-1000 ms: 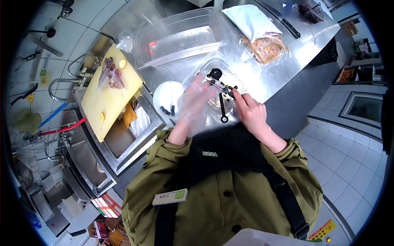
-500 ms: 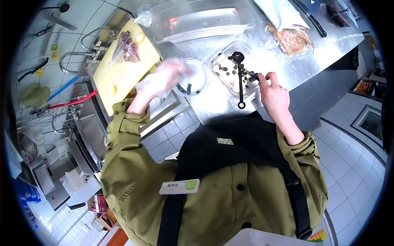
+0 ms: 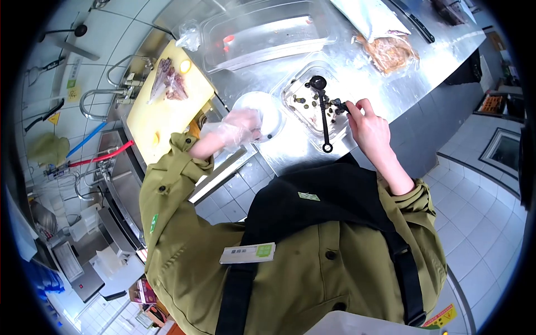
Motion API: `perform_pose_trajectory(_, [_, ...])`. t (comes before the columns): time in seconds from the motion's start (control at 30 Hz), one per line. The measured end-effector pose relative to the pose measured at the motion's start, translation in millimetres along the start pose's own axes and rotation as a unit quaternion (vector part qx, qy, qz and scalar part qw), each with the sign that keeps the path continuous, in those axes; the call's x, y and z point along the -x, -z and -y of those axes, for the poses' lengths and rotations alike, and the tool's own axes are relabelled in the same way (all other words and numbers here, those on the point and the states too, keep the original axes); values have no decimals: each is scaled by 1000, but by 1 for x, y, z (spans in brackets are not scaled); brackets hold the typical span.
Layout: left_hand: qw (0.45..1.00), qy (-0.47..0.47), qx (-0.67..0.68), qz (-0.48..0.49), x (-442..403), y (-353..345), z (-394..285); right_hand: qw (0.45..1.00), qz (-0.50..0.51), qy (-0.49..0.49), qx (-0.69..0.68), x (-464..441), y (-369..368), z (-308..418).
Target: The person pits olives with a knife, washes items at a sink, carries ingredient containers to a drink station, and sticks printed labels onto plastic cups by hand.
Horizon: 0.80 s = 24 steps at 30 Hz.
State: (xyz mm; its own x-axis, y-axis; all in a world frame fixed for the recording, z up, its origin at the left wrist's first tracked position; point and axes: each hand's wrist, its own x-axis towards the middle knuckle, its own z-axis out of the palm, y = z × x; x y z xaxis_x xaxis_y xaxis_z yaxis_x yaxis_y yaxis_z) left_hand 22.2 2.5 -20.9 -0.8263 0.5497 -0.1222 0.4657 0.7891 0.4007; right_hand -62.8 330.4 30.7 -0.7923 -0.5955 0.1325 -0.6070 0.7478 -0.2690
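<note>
My left hand (image 3: pixel 239 127), in a clear plastic glove, reaches into the round clear tub (image 3: pixel 272 107). Its fingers are curled together and somewhat blurred; whatever they grip is hidden. One blueberry (image 3: pixel 269 136) shows beside them on the tub's bottom. My right hand (image 3: pixel 369 127) is bare and pinches a small dark object (image 3: pixel 341 105) over the right side of a rectangular clear container (image 3: pixel 290 110); its kind is unclear. Dark round fruits (image 3: pixel 302 100) lie scattered in that container. A black long-handled measuring spoon (image 3: pixel 322 114) rests across it.
A yellow cutting board (image 3: pixel 139 120) at the left bears a bag of purplish food (image 3: pixel 169 81). Behind stands a large clear bin (image 3: pixel 262 47). Bagged brownish food (image 3: pixel 391 54) and a black-handled knife (image 3: pixel 420 27) lie at the back right. A sink (image 3: pixel 120 178) is at far left.
My left hand has moved slightly right and down into the round tub, covering most of the blueberries seen there before. My right hand keeps its pinch near the container. The whole view has shifted slightly.
</note>
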Motion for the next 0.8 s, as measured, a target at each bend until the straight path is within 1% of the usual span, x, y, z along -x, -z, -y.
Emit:
perform_pose_trajectory(0.1, [995, 52, -39, -79, 7, -14, -12, 1000, 6, -7, -12, -1, 1, 1])
perform_pose_trajectory(0.2, [987, 137, 5, -86, 4, -19, -19, 999, 12, -11, -29, -3, 0, 0])
perform_pose_trajectory(0.23, [986, 155, -10, -66, 3, -18, -21, 999, 13, -11, -40, -3, 0, 0])
perform_pose_trajectory(0.33, [976, 201, 12, -81, 2, -10, -24, 997, 27, -11, -77, -3, 5, -2])
perform_pose_trajectory(0.37, [951, 258, 112, -128, 5, -9, -23, 995, 31, -12, -90, -3, 7, -3])
perform_pose_trajectory(0.4, [911, 309, 211, -171, 9, -4, -25, 992, 25, -7, -121, -3, 9, -5])
perform_pose_trajectory(0.43, [857, 355, 308, -209, 11, -1, -28, 988, 19, -3, -150, -2, 13, -7])
perform_pose_trajectory(0.47, [808, 329, 425, -243, 12, 0, -32, 984, 15, 2, -179, 0, 17, -9])
perform_pose_trajectory(0.5, [742, 298, 535, -273, 3, 18, -51, 976, 11, 0, -218, 1, 23, -7])
perform_pose_trajectory(0.53, [663, 262, 636, -297, -5, 31, -67, 967, 6, -2, -255, 1, 32, -5])
perform_pose_trajectory(0.57, [626, 233, 666, -333, -10, 34, -78, 957, 1, -5, -291, 2, 40, -3])
perform_pose_trajectory(0.67, [497, 130, 756, -406, -47, 38, -115, 930, 3, 43, -366, 4, 64, 9])
perform_pose_trajectory(0.7, [495, 115, 757, -411, -57, 46, -126, 922, -35, 85, -376, 3, 65, 13])
perform_pose_trajectory(0.73, [485, 107, 772, -398, -64, 51, -134, 921, -17, 91, -379, 3, 72, 17])
perform_pose_trajectory(0.8, [462, 89, 800, -372, -74, 58, -145, 914, -15, 95, -395, 1, 75, 19])
